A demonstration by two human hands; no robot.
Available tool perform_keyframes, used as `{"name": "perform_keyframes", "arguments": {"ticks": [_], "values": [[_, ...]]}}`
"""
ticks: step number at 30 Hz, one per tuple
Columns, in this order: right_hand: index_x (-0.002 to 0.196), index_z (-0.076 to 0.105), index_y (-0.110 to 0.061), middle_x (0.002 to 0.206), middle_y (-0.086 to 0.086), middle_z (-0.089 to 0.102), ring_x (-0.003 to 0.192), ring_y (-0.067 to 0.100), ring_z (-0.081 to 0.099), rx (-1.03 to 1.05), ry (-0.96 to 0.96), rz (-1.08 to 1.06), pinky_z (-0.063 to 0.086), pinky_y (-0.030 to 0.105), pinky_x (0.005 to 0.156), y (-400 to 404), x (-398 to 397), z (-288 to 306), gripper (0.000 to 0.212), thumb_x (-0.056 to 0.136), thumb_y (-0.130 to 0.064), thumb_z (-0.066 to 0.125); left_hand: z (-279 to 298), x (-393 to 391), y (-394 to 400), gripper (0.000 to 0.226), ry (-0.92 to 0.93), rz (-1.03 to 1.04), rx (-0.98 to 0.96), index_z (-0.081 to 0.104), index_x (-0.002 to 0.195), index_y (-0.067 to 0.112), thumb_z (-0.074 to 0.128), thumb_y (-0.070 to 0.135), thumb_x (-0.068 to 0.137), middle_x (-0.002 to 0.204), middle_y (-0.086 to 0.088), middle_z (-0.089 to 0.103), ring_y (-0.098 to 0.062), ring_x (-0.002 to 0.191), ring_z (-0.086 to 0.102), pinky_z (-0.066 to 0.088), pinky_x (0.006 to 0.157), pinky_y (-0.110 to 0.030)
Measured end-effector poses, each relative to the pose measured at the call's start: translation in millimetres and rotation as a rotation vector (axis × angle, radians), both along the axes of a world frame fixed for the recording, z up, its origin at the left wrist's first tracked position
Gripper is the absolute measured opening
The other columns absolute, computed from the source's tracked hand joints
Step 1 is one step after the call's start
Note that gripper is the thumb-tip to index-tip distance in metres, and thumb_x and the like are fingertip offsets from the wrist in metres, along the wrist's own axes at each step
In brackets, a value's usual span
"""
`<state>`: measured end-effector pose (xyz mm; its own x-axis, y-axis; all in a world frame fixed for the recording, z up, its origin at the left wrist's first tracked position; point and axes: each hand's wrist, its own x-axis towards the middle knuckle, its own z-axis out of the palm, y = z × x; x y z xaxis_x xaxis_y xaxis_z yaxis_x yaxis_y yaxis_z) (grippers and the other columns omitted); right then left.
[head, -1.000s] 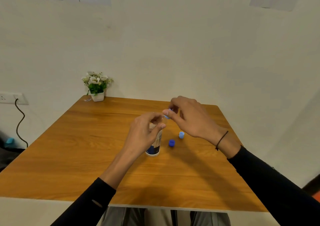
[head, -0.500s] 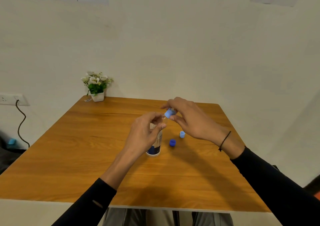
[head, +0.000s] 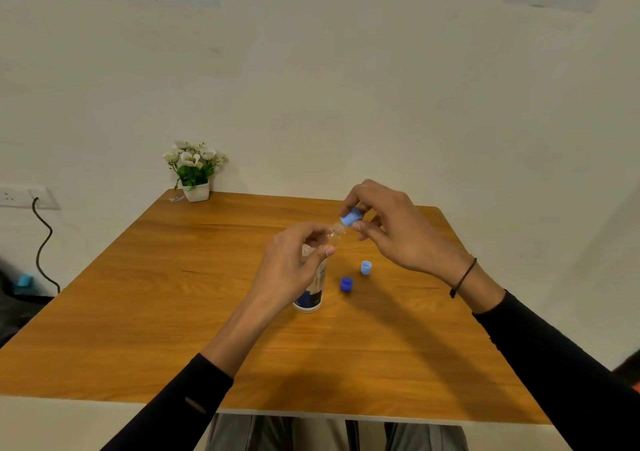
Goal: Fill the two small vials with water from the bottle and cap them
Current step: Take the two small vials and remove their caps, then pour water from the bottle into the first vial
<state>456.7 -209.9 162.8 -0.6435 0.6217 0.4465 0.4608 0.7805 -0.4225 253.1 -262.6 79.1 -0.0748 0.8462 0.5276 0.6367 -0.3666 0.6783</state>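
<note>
At the far left a black cord (head: 43, 242) hangs from a wall socket (head: 20, 197). On the table's (head: 138, 312) far left corner stands a small white pot of flowers (head: 194, 170).

Nearer the middle, the left hand (head: 291, 267) is raised above the table with its fingers and thumb curled, pinching a small clear vial (head: 334, 234). The vial is tilted, its open mouth pointing up and to the right. Behind and below this hand stands the bottle (head: 310, 294), upright on the table with a white and dark blue label, its top hidden by the hand.

Just right of the vial's mouth is a light blue cap (head: 351, 215), pinched between the thumb and fingers of the right hand (head: 398, 232). The cap sits just beside the mouth, tilted to match it; I cannot tell whether they touch. A thin dark band (head: 462, 277) circles the right wrist, and both arms wear black sleeves.

On the table under the right hand lie two more pieces: a dark blue cap (head: 346, 283) just right of the bottle, and a light blue piece (head: 366, 267) a little farther right and back, open end up. Whether that one is a cap or a capped vial I cannot tell.
</note>
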Motion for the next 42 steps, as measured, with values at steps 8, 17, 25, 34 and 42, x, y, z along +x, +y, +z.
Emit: {"name": "perform_keyframes", "arguments": {"ticks": [8, 17, 25, 34, 42], "values": [[0.1, 0.058, -0.019, 0.102, -0.005, 0.068, 0.093, 0.011, 0.069, -0.056, 0.151, -0.253, 0.061, 0.028, 0.068, 7, 30, -34, 0.018, 0.096, -0.009, 0.073, -3, -8, -13, 0.033, -0.113, 0.011, -0.025, 0.067, 0.126, 0.028, 0.071, 0.04, 0.095, 0.113, 0.02, 0.068, 0.005, 0.108, 0.064, 0.062, 0.084, -0.027], [0.089, 0.066, -0.023, 0.094, -0.008, 0.07, 0.091, 0.01, 0.064, -0.187, 0.206, -0.475, 0.055, 0.034, 0.072, 34, 65, -135, 0.016, 0.095, -0.013, 0.076, -14, -11, -19, 0.037, -0.181, 0.013, -0.058, 0.067, 0.127, 0.027, 0.072, 0.041, 0.093, 0.111, 0.021, 0.068, 0.003, 0.105, 0.065, 0.066, 0.083, -0.036], [0.088, 0.059, -0.021, 0.093, -0.004, 0.069, 0.089, 0.014, 0.068, -0.366, 0.12, -0.576, 0.056, 0.029, 0.073, 33, 65, -178, 0.024, 0.092, -0.011, 0.081, -23, -13, -18, 0.032, -0.192, 0.03, -0.064, 0.068, 0.125, 0.027, 0.075, 0.033, 0.095, 0.112, 0.02, 0.069, 0.002, 0.106, 0.066, 0.065, 0.088, -0.036], [0.115, 0.046, -0.025, 0.108, -0.003, 0.064, 0.096, 0.009, 0.067, -0.411, 0.119, -0.592, 0.059, 0.028, 0.079, 36, 67, -188, 0.048, 0.089, -0.013, 0.084, -52, -42, -25, 0.037, -0.356, 0.08, -0.083, 0.071, 0.121, 0.02, 0.084, 0.023, 0.087, 0.11, 0.007, 0.075, -0.007, 0.102, 0.073, 0.063, 0.084, -0.022], [0.143, 0.041, -0.027, 0.139, -0.006, 0.046, 0.123, 0.011, 0.049, -0.219, 0.289, -0.614, 0.048, 0.029, 0.091, 10, 46, -172, 0.07, 0.089, -0.026, 0.085, -86, -63, -36, 0.035, -0.376, 0.133, -0.151, 0.07, 0.119, 0.022, 0.084, 0.019, 0.087, 0.11, 0.006, 0.076, -0.013, 0.103, 0.073, 0.061, 0.088, -0.028]]}}
